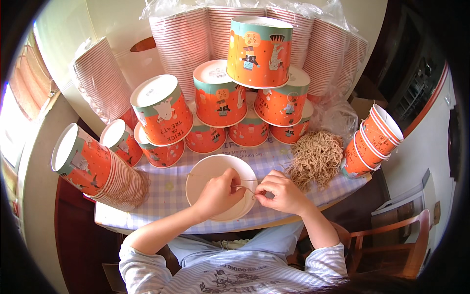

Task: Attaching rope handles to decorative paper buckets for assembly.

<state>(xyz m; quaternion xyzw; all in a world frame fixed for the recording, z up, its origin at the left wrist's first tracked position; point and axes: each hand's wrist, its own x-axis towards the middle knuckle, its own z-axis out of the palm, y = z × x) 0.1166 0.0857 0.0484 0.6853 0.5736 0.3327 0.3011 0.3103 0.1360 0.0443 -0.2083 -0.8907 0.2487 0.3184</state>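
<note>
A white-lined paper bucket (201,172) stands mouth up on the checked tablecloth, close to me. Over its mouth my left hand (220,195) is closed in a pinch on a thin tan string (248,188). My right hand (280,193), at the bucket's right rim, pinches the same string between thumb and fingers. A short length of it runs from hand to hand, with a loose end near the right fingertips. The fingers hide the rest of the string. Beyond my right hand lies a tangled heap of tan strings (317,159).
Several orange and green paper buckets (220,103) are piled upside down in the middle. Tall bagged stacks of buckets (178,49) rise behind. Nested buckets lean at the left (98,169) and right (373,142) table edges. A wooden chair (391,245) stands at right.
</note>
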